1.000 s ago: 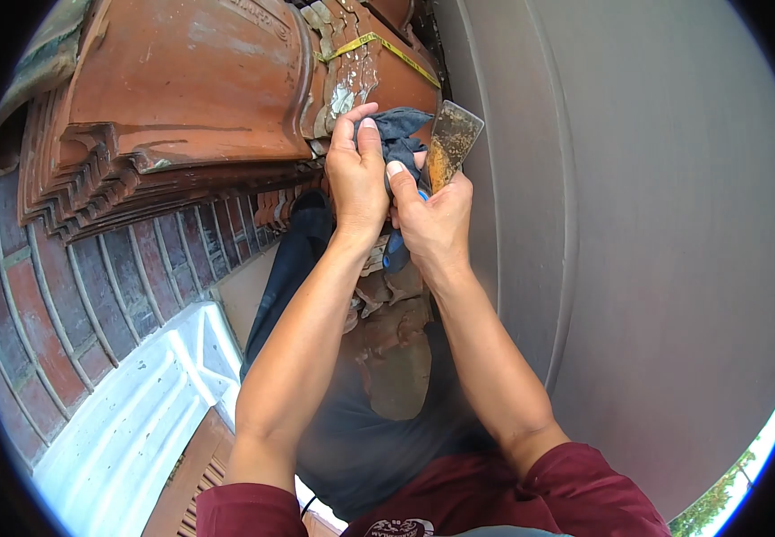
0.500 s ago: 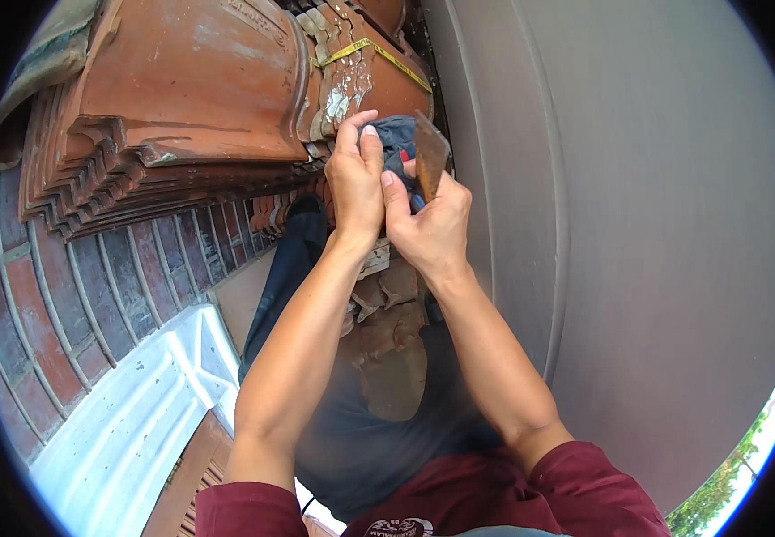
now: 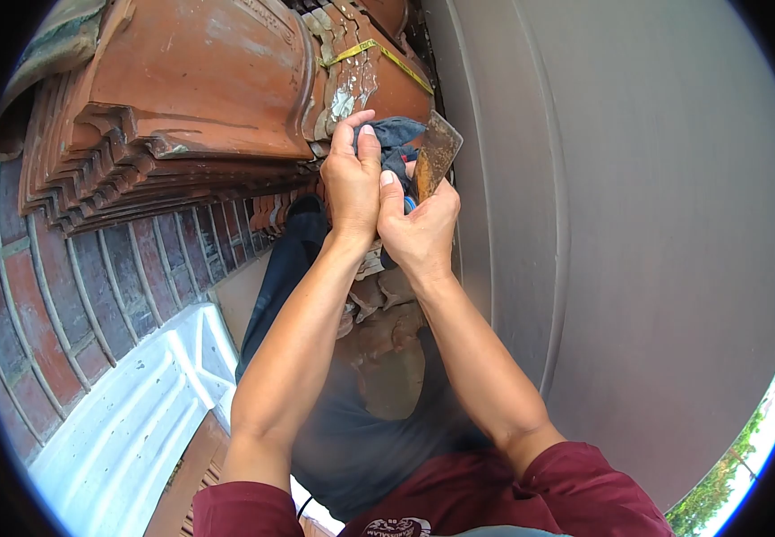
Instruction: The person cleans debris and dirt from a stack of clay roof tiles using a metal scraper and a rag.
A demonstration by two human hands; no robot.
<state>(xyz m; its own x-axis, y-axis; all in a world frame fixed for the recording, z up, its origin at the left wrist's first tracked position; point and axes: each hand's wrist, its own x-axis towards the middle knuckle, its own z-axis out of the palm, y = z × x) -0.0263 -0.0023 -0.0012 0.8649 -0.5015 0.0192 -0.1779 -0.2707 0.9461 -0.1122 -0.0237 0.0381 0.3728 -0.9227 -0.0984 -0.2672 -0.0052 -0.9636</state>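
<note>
My left hand (image 3: 352,183) is closed round a crumpled dark grey cloth (image 3: 394,132), its thumb and forefinger pointing up. Close beside it, my right hand (image 3: 421,228) grips a scraper with a broad, rusty blade (image 3: 439,150). The blade stands up and tilts to the right. A bit of blue shows by the right thumb, perhaps part of the handle, and a small red spot shows between cloth and blade. The two hands touch or nearly touch, and the fingers behind the cloth are hidden.
Stacked clay roof tiles (image 3: 200,80) lie on the upper left, with a yellow strap (image 3: 378,55) across some. A brown-grey wall panel (image 3: 665,224) rises close on the right. Brickwork (image 3: 92,295) and a white corrugated sheet (image 3: 137,430) lie to the left.
My right hand has shifted slightly left, and the scraper's blade has turned so more of its flat face shows. My left hand has barely moved with the cloth.
</note>
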